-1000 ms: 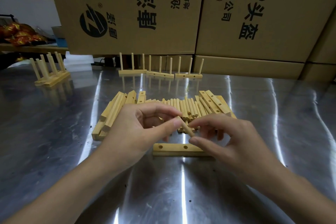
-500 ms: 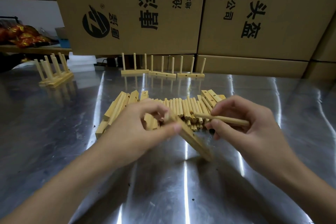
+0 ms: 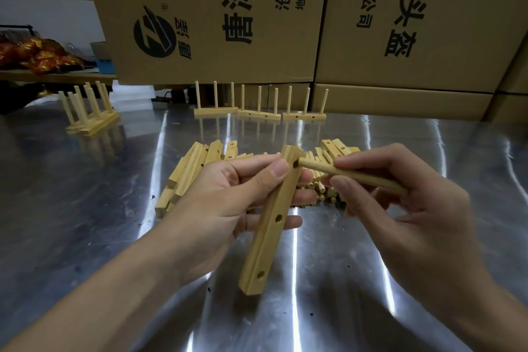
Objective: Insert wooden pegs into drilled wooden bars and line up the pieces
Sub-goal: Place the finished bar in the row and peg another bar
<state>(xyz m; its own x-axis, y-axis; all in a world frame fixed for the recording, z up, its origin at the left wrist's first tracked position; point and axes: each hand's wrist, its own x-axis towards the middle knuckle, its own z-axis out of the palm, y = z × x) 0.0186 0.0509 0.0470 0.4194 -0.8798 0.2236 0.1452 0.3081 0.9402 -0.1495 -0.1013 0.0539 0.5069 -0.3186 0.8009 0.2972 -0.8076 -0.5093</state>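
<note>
My left hand (image 3: pixel 228 203) grips a drilled wooden bar (image 3: pixel 268 234) near its upper end and holds it above the metal table, lower end toward me. The bar shows three holes along its face. Between thumb and fingers my right hand (image 3: pixel 400 208) pinches a wooden peg (image 3: pixel 354 177), whose left tip sits at the bar's topmost hole. Behind the hands lies a pile of loose pegs (image 3: pixel 317 188) and loose drilled bars (image 3: pixel 188 171).
Three finished bars with upright pegs (image 3: pixel 258 111) stand in a row at the back of the metal table (image 3: pixel 85 223). More pegged bars (image 3: pixel 91 120) stand at the far left. Large cardboard boxes (image 3: pixel 285 23) wall off the back.
My left hand lifted the bar off the table and turned it more upright. My right hand brought the peg's tip to the top hole.
</note>
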